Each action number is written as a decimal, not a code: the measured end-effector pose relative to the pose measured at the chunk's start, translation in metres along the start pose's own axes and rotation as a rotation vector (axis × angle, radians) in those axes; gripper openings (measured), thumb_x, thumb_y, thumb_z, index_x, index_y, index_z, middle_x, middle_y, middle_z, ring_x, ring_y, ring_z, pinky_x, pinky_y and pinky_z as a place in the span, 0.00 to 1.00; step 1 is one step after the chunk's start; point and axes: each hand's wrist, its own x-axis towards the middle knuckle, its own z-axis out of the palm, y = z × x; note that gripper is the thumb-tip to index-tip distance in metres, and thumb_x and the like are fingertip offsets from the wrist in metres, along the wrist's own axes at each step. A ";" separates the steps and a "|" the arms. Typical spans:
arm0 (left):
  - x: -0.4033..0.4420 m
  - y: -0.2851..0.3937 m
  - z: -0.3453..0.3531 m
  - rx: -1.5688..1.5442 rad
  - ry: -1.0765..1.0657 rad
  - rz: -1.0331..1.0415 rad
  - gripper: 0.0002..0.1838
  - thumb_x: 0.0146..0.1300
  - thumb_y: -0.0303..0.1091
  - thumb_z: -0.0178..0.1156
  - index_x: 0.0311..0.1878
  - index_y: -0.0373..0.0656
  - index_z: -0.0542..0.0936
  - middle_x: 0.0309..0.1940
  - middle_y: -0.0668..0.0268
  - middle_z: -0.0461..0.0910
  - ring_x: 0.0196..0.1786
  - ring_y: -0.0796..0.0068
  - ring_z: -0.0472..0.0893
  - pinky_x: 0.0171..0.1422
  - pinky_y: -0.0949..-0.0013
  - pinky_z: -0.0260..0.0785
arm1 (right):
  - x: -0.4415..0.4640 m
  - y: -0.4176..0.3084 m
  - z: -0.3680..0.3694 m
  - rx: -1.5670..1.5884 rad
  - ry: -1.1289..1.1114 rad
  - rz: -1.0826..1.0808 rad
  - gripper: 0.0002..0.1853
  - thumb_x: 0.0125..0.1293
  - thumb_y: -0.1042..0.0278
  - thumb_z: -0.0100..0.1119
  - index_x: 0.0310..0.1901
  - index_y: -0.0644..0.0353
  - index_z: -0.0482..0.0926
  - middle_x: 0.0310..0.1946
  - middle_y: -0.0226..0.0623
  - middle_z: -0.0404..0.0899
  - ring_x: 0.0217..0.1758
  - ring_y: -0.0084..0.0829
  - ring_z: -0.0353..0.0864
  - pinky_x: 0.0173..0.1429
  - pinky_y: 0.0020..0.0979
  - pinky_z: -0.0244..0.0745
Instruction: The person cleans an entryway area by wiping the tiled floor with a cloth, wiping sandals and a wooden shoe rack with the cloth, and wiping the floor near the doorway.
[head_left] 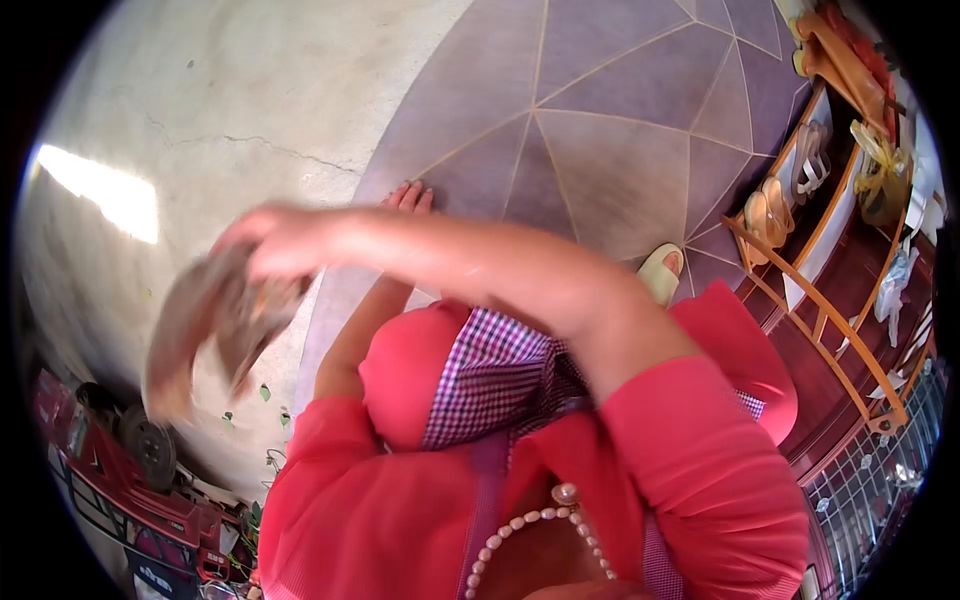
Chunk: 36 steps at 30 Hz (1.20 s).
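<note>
My right hand [270, 240] reaches across my body to the left, its fingers closed on a limp brown-grey cloth [215, 310]. The cloth hangs in two blurred flaps above the concrete floor. My left hand [410, 197] shows only its fingertips past my right forearm; they are stretched out and lie against the purple patterned floor, though the exact contact is hard to make out. The rest of that hand is hidden behind the forearm. Beneath my arms are my red-clad knee [412, 375] and a checkered apron [490, 375].
Patterned floor tiles [610, 180] meet pale cracked concrete [250, 100] on the left. A wooden shoe rack [820, 310] with sandals [768, 215] and bags stands on the right. My pale slipper [657, 278] is near it. At lower left is a red wheeled vehicle [130, 490].
</note>
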 end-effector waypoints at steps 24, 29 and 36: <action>0.048 -0.012 -0.071 -0.036 -0.390 0.246 0.27 0.51 0.32 0.62 0.58 0.46 0.73 0.59 0.60 0.69 0.65 0.59 0.64 0.66 0.53 0.58 | -0.573 0.139 -0.265 0.313 1.826 0.108 0.38 0.58 0.79 0.47 0.71 0.49 0.49 0.23 0.39 0.73 0.16 0.28 0.70 0.19 0.32 0.71; 0.121 -0.015 -0.116 0.009 -0.925 0.130 0.22 0.56 0.29 0.60 0.56 0.44 0.72 0.54 0.55 0.74 0.58 0.51 0.71 0.62 0.56 0.66 | -0.584 0.317 -0.320 -0.623 2.145 0.789 0.45 0.58 0.68 0.61 0.72 0.58 0.44 0.51 0.57 0.72 0.54 0.50 0.74 0.63 0.49 0.66; 0.196 0.072 -0.073 -0.010 -0.653 -0.483 0.51 0.53 0.47 0.68 0.74 0.51 0.45 0.73 0.47 0.44 0.72 0.42 0.52 0.73 0.51 0.51 | -0.535 0.303 -0.288 -1.178 1.762 0.687 0.45 0.60 0.53 0.58 0.73 0.52 0.43 0.67 0.65 0.47 0.63 0.65 0.58 0.66 0.54 0.59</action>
